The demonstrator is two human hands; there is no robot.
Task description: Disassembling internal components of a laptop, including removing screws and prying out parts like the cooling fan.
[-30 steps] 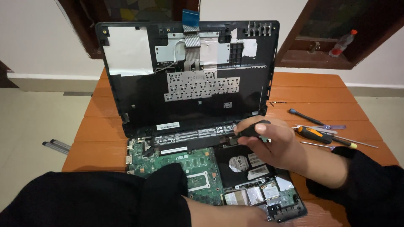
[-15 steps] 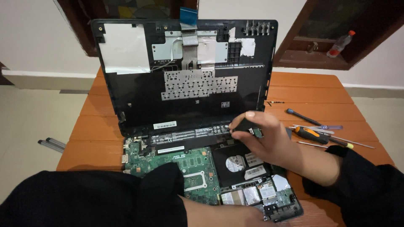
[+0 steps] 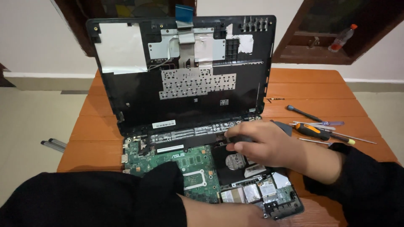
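Landmark: the laptop (image 3: 189,138), opened up on the orange tabletop (image 3: 97,126).

Left of the laptop, off the tabletop: two grey rods (image 3: 54,145) on the floor.

Left hand (image 3: 235,214): only the wrist and heel show past a black sleeve (image 3: 105,197) at the laptop's near edge. Fingers are out of view, so I cannot tell whether it grips anything or just steadies the base.

Laptop itself: the top cover (image 3: 181,75) is lifted off and stands nearly upright at the back, underside facing the camera, with foil patches and the keyboard backing plate visible. A blue ribbon tab (image 3: 184,12) sticks up at its top edge. Green mainboard (image 3: 181,162) is fully exposed in the base's left half; the drive (image 3: 235,162) sits in a black bay to its right, small boards and foil nearer the front-right corner.

Right hand (image 3: 261,145): curled tight around a dark tool handle (image 3: 240,138), tip aimed at the hinge line just above the drive.

Right of the laptop: an orange-and-black screwdriver (image 3: 313,131), a thin black driver (image 3: 304,112), tweezers and thin picks beside them, a few loose screws (image 3: 275,99) near the cover's right edge. Plastic bottle (image 3: 341,38) on the window ledge, well behind.

Progress, my read: cover is off and the internals are reachable. Board and drive still seated, so removal of parts is what's left.
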